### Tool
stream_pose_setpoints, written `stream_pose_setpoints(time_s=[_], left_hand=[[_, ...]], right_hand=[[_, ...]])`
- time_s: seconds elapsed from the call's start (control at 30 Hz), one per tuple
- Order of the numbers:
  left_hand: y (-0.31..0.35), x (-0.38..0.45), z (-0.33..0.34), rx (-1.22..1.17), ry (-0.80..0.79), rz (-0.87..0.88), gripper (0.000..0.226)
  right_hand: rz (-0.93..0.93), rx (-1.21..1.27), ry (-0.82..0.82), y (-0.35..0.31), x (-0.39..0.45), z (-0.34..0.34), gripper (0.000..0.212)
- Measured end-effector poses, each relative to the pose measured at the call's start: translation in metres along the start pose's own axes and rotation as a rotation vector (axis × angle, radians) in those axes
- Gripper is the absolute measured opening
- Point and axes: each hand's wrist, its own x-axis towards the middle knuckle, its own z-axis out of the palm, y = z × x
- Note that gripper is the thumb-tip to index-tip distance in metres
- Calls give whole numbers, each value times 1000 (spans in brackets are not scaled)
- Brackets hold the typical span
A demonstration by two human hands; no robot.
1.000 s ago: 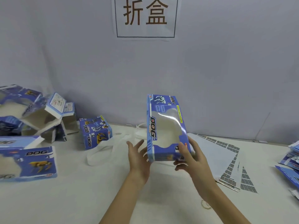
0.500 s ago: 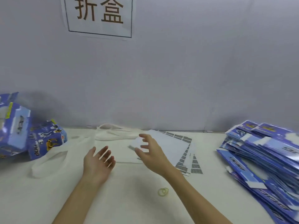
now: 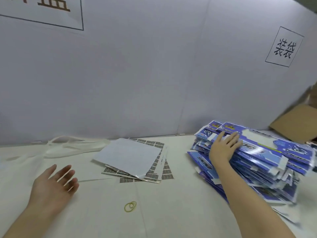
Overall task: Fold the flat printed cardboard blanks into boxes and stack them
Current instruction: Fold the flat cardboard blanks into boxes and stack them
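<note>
Right hand (image 3: 224,148) now reaches the stack of blanks' (image 3: 267,162) near edge.

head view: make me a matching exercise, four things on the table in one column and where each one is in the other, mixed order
Things:
1. stack of blue printed blanks
2. yellow rubber band
3. pile of sticker sheets
4. left hand

Places:
A. middle of the table, near the wall
B. right side, under the fingers of the right hand
C. near left, open above the table, holding nothing
D. near edge, between the two forearms

Pairs: 1-B, 2-D, 3-A, 4-C
</note>
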Motion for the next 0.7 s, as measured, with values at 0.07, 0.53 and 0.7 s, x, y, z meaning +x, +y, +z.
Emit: stream_pose_setpoints(time_s=[0.07, 0.53, 0.7], left_hand=[[0, 1, 1, -2, -20, 10, 79], [-15, -21, 28, 261, -65, 109, 31], [-24, -26, 37, 141, -127, 196, 57]], right_hand=[[9, -19, -23, 8, 5, 6, 76], [-940, 649, 804, -134, -141, -64, 43], [-1273, 991, 762, -160, -228, -79, 42]])
